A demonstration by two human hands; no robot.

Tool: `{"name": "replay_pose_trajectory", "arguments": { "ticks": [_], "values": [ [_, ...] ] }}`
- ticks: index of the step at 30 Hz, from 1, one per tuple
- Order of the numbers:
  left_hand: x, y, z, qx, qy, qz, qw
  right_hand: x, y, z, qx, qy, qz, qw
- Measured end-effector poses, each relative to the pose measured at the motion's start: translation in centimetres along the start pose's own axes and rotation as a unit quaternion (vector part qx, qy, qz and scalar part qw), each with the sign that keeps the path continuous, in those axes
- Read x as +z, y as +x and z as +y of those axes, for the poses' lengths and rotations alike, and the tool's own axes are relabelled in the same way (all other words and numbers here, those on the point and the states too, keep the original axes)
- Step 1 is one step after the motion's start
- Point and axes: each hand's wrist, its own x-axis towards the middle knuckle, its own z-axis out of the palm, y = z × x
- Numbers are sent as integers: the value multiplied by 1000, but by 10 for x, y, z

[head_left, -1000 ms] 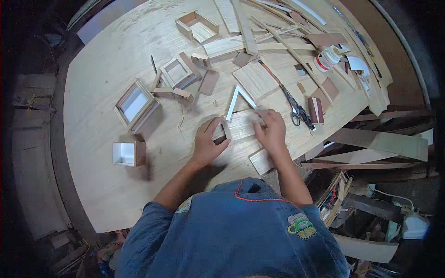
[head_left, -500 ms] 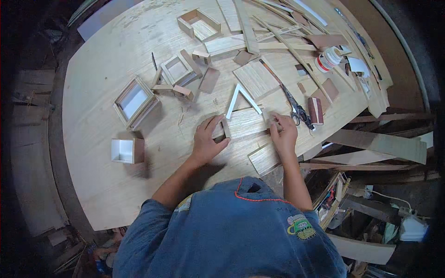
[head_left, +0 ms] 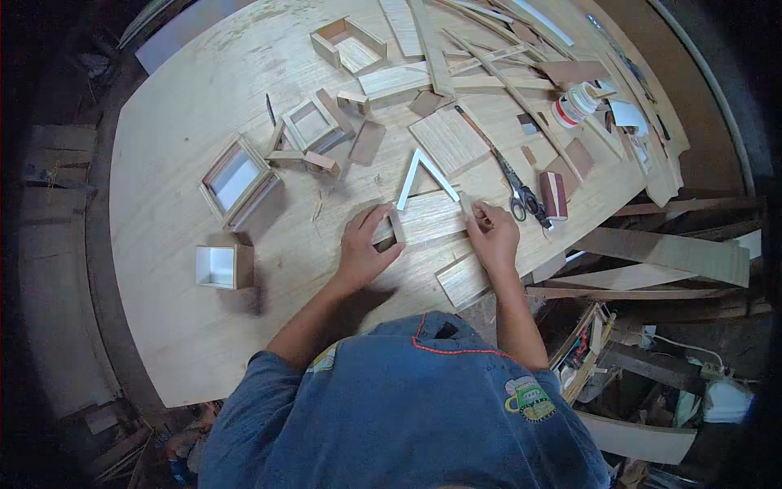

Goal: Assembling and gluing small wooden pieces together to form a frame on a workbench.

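A small flat wooden panel [head_left: 432,218] lies on the table in front of me. At its left end a short wooden strip [head_left: 397,226] stands on edge, and my left hand [head_left: 364,248] grips it between thumb and fingers. A second short strip [head_left: 465,204] stands at the right end, pinched by the thumb and fingers of my right hand [head_left: 494,240]. Some of the right fingertips are tucked out of sight. Just beyond the panel, a white V-shaped piece [head_left: 408,180] rests with its point away from me. Near my right wrist lies another wooden board [head_left: 462,279].
Scissors [head_left: 521,191] and a dark red block [head_left: 554,196] lie right of my hands. A white glue bottle [head_left: 576,104] stands farther back among wood strips. Small wooden frames [head_left: 236,181], an open box [head_left: 350,45] and a white-lined box [head_left: 224,266] sit left and far on the table [head_left: 163,326].
My right hand has shifted slightly left, its thumb closing in on the strip at the panel's right end. My left hand stays in place.
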Motion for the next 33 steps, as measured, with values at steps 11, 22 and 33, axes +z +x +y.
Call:
{"name": "replay_pose_trajectory", "arguments": {
  "ticks": [11,22,33],
  "values": [
    [1,-2,-2,12,-16,7,1000,2,0,0,37,-18,-25,999],
    [-2,-1,1,71,10,6,997,0,-1,-1,45,-3,-27,999],
    [-2,1,4,103,21,0,994,1,-1,-1,38,-6,-22,999]
  ]
}}
